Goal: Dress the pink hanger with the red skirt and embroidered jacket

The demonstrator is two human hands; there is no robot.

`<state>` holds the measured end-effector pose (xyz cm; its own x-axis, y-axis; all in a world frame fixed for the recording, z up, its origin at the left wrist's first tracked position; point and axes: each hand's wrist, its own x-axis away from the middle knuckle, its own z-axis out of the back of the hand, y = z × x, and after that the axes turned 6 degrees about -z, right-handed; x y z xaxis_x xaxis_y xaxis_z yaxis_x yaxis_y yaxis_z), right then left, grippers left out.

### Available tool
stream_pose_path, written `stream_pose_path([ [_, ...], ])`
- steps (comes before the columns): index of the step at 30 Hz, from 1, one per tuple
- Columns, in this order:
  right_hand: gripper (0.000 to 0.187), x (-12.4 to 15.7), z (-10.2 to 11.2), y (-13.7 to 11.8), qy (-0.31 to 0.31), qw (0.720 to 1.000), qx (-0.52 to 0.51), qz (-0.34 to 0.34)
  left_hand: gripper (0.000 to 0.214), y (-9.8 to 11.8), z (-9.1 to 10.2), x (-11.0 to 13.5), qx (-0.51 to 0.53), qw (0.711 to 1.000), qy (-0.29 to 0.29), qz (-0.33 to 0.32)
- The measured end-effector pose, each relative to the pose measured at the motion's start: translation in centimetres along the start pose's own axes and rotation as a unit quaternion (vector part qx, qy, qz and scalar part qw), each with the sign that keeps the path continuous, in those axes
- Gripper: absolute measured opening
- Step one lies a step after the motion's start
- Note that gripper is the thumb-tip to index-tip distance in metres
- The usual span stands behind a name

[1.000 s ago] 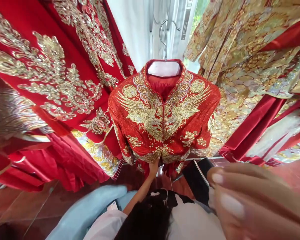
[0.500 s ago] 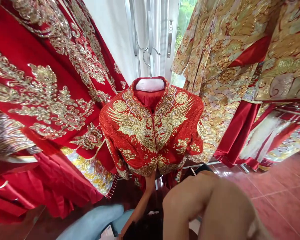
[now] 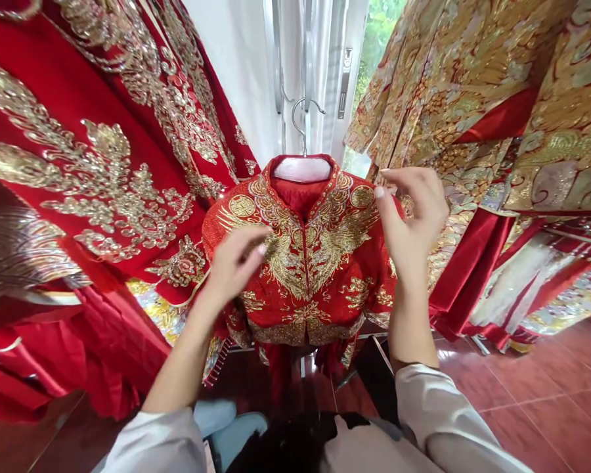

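Left hand (image 3: 236, 259) curls against the gold embroidery of a red jacket (image 3: 325, 269), grip unclear; right hand (image 3: 414, 217), grip open, hovers at its shoulder. The jacket hangs on a hanger (image 3: 303, 169) between embroidered robes (image 3: 103, 164).

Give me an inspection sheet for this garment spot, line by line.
Surface: red-brown tiled floor, glossy.
Job's things: red jacket with gold embroidery on a white hanger, front closed.
Clutter: red embroidered garments at left, gold garments at right, crowding the jacket.
Grippers: left hand on the jacket's chest, fingers bent; right hand by its shoulder, fingertips nearly pinched; grips unclear.
Cables: nothing seen.
Surroundings: window behind, greenery outside.
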<state>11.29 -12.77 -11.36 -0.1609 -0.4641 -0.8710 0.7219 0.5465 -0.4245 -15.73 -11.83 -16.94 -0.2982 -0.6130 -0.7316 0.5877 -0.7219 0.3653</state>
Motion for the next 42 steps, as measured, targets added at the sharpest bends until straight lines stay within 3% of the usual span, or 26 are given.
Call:
stream_pose_path([
  [1, 0.034, -1.3, -0.5, 1.9, 0.008, 1.0, 0.028, -0.008, 0.038, -0.7, 1.2, -1.6, -0.09, 0.992, 0.087, -0.031],
  [3, 0.039, -2.7, -1.4, 6.0, -0.027, 0.998, 0.052, -0.03, 0.046, -2.4, 3.2, -4.3, -0.183, 0.979, 0.09, 0.018],
  [6, 0.042, -3.0, -2.8, 11.0, -0.086, 0.993, 0.006, -0.083, 0.046, -4.9, 5.1, -6.7, -0.2, 0.973, -0.02, 0.112],
  [9, 0.046, -2.7, -4.1, 12.9, -0.098, 0.989, -0.058, -0.099, 0.05, -6.6, 6.4, -7.6, -0.085, 0.978, -0.14, 0.132],
  [11, 0.043, -2.1, -4.7, 12.1, -0.058, 0.991, -0.057, -0.103, 0.052, -7.2, 6.9, -7.9, 0.033, 0.973, -0.181, 0.138],
  [14, 0.039, -0.1, -6.0, 8.0, 0.06, 0.994, 0.012, -0.095, 0.055, -7.4, 6.7, -8.2, 0.135, 0.964, -0.167, 0.158],
  [15, 0.04, 0.8, -6.6, 6.2, 0.057, 0.995, 0.021, -0.082, 0.057, -7.5, 6.5, -8.2, 0.145, 0.963, -0.16, 0.161],
  [18, 0.042, 3.1, -8.8, 1.5, -0.109, 0.993, -0.031, -0.041, 0.058, -7.7, 5.8, -8.2, 0.135, 0.967, -0.143, 0.163],
  [20, 0.037, 3.8, -10.3, -0.2, -0.168, 0.983, -0.055, -0.041, 0.058, -8.0, 5.6, -8.0, 0.125, 0.969, -0.136, 0.164],
  [26, 0.016, 3.2, -12.1, -0.3, -0.151, 0.981, -0.098, -0.077, 0.058, -8.3, 5.4, -7.7, 0.125, 0.969, -0.127, 0.173],
  [29, 0.005, 2.9, -12.5, -0.9, -0.109, 0.971, -0.152, -0.149, 0.057, -8.2, 5.1, -7.6, 0.128, 0.97, -0.119, 0.17],
  [31, 0.004, 2.9, -13.0, -1.6, -0.061, 0.948, -0.225, -0.219, 0.054, -8.3, 4.9, -7.7, 0.125, 0.972, -0.114, 0.162],
  [33, 0.012, 3.5, -13.5, -2.0, -0.025, 0.906, -0.315, -0.282, 0.05, -8.4, 4.9, -7.7, 0.102, 0.977, -0.105, 0.155],
  [36, 0.018, 6.8, -13.4, -1.5, -0.023, 0.844, -0.407, -0.349, 0.046, -8.1, 5.0, -7.4, 0.048, 0.986, -0.086, 0.132],
  [40, 0.025, 16.9, -12.1, 1.3, -0.073, 0.798, -0.367, -0.473, 0.044, -6.4, 4.8, -6.0, -0.033, 0.994, -0.012, 0.1],
  [42, 0.028, 22.9, -11.2, 2.8, -0.12, 0.735, -0.333, -0.578, 0.044, -5.6, 4.4, -4.9, -0.087, 0.989, 0.049, 0.106],
])
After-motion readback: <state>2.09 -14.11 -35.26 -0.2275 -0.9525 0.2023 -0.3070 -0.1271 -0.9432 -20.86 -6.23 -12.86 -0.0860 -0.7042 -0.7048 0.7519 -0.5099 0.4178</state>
